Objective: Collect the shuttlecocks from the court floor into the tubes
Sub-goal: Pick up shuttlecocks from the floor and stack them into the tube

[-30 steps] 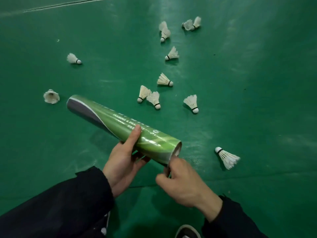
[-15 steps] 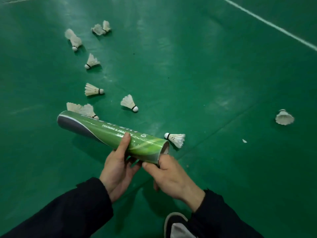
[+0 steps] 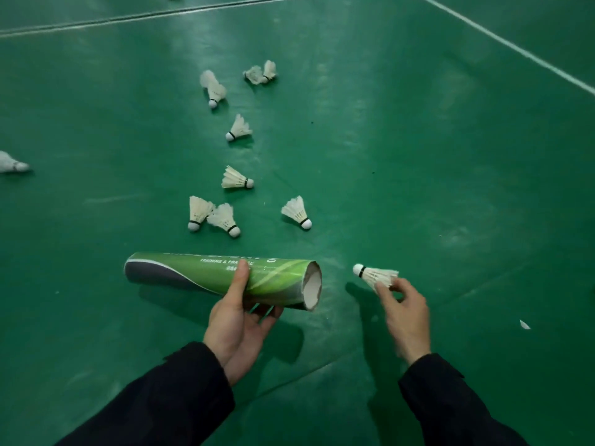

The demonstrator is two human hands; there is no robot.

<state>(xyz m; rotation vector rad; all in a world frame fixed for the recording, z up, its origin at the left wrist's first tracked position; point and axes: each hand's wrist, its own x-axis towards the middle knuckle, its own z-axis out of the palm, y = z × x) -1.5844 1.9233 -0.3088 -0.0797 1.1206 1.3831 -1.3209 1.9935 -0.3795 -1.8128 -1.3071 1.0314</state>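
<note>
Gripping the tube (image 3: 222,278), the left hand (image 3: 240,329) holds it level; the right hand (image 3: 406,312) pinches a shuttlecock (image 3: 375,274) by its feathers.

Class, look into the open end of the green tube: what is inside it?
The green tube's open mouth shows only pale inner wall; no shuttlecock visible there. Deeper inside is hidden.

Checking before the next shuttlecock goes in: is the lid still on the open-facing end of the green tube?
No, the right end of the green tube, held by the left hand, shows an open mouth with no lid.
</note>
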